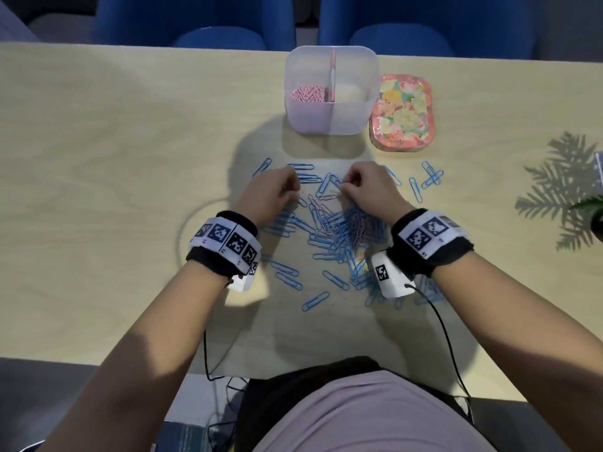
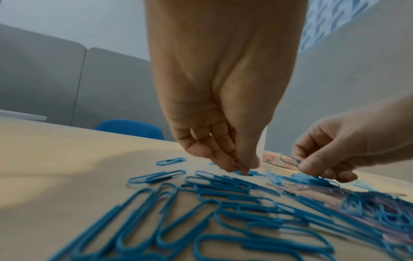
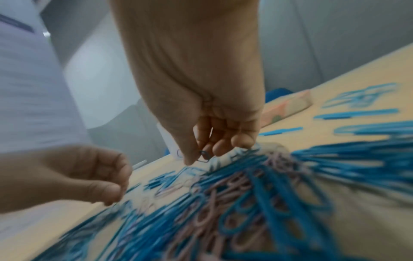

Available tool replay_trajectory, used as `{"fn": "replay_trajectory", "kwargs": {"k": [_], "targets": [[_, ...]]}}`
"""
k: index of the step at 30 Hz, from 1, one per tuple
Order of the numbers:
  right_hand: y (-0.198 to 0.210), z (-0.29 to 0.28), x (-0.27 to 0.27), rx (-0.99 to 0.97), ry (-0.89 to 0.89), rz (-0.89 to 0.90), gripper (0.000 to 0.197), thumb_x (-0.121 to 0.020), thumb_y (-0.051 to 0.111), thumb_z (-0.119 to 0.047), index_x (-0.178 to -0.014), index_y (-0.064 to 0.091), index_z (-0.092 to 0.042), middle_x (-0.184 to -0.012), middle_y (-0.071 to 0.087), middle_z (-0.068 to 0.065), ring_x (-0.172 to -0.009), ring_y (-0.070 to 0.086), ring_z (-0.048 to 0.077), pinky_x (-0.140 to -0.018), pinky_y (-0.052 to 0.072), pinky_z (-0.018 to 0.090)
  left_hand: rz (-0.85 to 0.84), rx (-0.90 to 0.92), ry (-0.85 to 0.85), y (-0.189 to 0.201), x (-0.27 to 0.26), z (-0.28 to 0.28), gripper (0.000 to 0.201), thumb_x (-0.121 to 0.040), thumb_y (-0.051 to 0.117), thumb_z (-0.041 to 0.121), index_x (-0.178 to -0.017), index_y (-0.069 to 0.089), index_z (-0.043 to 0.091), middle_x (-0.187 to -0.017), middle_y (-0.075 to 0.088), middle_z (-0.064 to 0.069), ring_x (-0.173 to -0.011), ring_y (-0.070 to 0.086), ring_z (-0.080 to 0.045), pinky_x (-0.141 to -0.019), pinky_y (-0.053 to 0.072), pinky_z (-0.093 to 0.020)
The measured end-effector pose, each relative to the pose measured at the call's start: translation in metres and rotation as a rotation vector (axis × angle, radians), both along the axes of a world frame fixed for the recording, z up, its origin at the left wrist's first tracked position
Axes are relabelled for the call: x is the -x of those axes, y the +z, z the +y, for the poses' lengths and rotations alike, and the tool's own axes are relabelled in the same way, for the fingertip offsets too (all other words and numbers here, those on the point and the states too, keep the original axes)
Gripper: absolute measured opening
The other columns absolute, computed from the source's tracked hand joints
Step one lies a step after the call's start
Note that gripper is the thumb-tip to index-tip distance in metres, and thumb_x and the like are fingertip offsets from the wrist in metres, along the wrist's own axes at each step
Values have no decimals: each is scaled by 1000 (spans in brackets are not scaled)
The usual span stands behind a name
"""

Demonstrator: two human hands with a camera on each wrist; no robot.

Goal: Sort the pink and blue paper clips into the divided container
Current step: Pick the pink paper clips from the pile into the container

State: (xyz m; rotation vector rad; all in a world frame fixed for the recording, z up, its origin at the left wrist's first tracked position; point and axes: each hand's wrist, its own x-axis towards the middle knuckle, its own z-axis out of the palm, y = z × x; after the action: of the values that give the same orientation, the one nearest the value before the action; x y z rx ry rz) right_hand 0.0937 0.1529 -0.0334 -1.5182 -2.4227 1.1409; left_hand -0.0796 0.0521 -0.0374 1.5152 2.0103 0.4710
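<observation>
My right hand (image 1: 365, 190) pinches a single paper clip (image 3: 204, 157) between thumb and fingertips just above the heap, its colour hard to judge in the blurred right wrist view, while my left hand (image 1: 270, 194) curls its fingertips (image 2: 236, 167) down onto a blue clip (image 2: 245, 172) lying on the table (image 1: 98, 190); whether it has actually gripped that clip I cannot tell. Both hands work at the centre of the head view, over a loose pile of paper clips (image 1: 342, 233), mostly blue with pink ones mixed in at the middle. Stray blue clips (image 1: 430, 179) lie toward the right of centre. The divided container (image 1: 331, 122) stands at the upper middle, pink clips (image 1: 306, 93) in its left compartment, with a floral box (image 1: 403, 114) touching its right side.
</observation>
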Motion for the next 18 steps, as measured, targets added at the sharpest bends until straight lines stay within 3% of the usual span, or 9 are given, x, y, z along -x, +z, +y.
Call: {"fn": "replay_trajectory", "kwargs": {"k": [3,5,8,11,14,18], "targets": [[2,8,-13,-167,-37,-48,18,-83,62,-15,-98,66,-7,-103,62,12,-99,56,29,-81,44,35,-156,-4,53,3,-2,3,13,-92,49,11,-104,55,11,-89,57,1,-73,54,-6,-72,41,-23],[3,5,-12,-332,28,-81,24,-84,59,-14,-106,64,-7,-110,56,13,-107,50,31,-85,41,37,-253,42,70,3,-6,9,13,-90,48,8,-101,54,12,-84,54,3,-65,53,4,-66,41,-19],[6,-6,-1,-342,212,-72,21,-84,60,-19,-102,67,-11,-105,59,11,-105,48,30,-86,38,39,-161,66,-42,4,-12,16,11,-85,58,12,-96,59,10,-85,55,-2,-68,51,-10,-70,42,-27],[4,-17,7,-288,385,-183,21,-83,62,-25,-99,69,-14,-101,61,11,-104,47,30,-82,39,38,64,72,-223,3,-14,19,17,-84,61,14,-99,62,6,-98,57,-12,-91,54,-23,-82,41,-32],[2,-25,8,-264,357,-201,15,-82,62,-19,-93,68,-11,-95,64,12,-102,51,31,-79,41,38,176,60,-297,0,-12,18,16,-82,63,13,-96,64,5,-100,57,-15,-98,54,-30,-83,40,-36],[2,-37,11,-232,333,-263,16,-85,56,-12,-95,64,-2,-100,65,19,-105,52,35,-81,45,40,199,61,-308,-1,-12,13,13,-84,61,13,-92,63,3,-101,58,-18,-99,54,-33,-84,39,-38]]}}
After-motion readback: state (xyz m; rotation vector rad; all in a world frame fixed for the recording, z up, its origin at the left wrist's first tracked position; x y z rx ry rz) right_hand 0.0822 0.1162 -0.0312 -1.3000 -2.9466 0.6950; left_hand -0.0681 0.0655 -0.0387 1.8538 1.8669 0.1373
